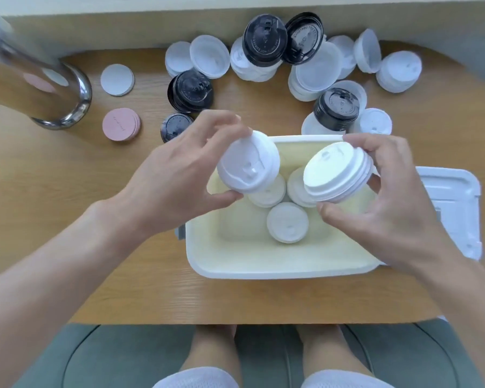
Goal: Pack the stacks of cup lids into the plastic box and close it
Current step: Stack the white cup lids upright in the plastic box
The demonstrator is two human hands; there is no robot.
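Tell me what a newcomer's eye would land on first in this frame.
Most striking are the two stacks of white cup lids held tilted over the open plastic box: one in the left hand, one in the right hand. Three white lid stacks already sit inside the box. Behind it, black and white lids lie jumbled across the far side of the wooden table, and the box lid lies to the right.

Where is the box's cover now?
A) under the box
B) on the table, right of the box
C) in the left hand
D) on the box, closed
B: the cover lies flat on the table right of the open box.
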